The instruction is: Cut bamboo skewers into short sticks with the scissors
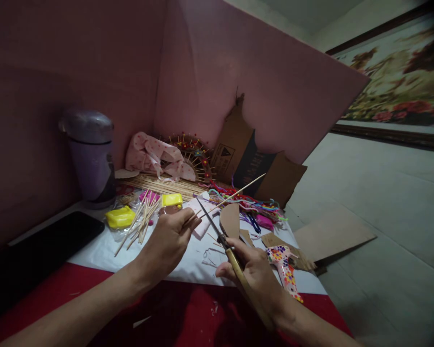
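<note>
My left hand (171,236) pinches a thin wooden stick (238,192), which slants up to the right over the table. There also seems to be a short stick end at the fingertips. In my right hand (255,272) is a pair of shears (235,265) with a long tan handle, its dark narrow blades pointing up and left. The blades cross close to the stick, just right of my left fingertips; I cannot tell whether they touch it. Below and behind the blades lie a rounded cardboard piece (230,221) and a pale patterned sheet (201,231).
Short sticks (144,219) lie beside yellow clay packets (120,217) at left. A purple tumbler (94,164) and black phone (58,241) stand further left. Behind are long sticks (162,187), pipe cleaners (238,200) and upright cardboard (235,144). A flowered glue gun (284,267) lies right.
</note>
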{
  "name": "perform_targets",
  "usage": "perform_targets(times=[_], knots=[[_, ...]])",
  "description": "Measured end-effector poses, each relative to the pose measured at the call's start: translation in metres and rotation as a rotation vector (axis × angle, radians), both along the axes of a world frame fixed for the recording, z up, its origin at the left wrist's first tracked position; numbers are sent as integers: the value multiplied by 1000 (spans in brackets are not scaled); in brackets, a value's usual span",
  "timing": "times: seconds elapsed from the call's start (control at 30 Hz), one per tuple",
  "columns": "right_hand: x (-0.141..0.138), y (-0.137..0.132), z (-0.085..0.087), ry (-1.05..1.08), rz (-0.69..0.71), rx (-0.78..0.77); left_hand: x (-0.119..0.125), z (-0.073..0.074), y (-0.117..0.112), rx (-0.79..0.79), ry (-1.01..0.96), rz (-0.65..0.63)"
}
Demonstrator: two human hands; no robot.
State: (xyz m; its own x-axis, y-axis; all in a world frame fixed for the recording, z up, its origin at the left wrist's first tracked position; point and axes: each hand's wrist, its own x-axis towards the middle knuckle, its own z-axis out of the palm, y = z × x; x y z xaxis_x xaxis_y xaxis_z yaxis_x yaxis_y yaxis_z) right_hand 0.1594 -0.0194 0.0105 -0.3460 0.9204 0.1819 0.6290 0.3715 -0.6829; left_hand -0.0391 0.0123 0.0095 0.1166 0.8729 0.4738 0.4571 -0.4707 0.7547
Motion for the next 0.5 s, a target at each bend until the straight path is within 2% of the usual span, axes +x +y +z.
perform_targets(times=[0.17,0.3,0.5], knots=[[1,-1,1,-60,-22,-8,-2,2,0,-87,3,-33],[2,-1,0,-106,-30,37,-1,4,-1,-92,3,-55],[7,0,-7,-134,8,71,-2,2,0,-156,-43,-117]])
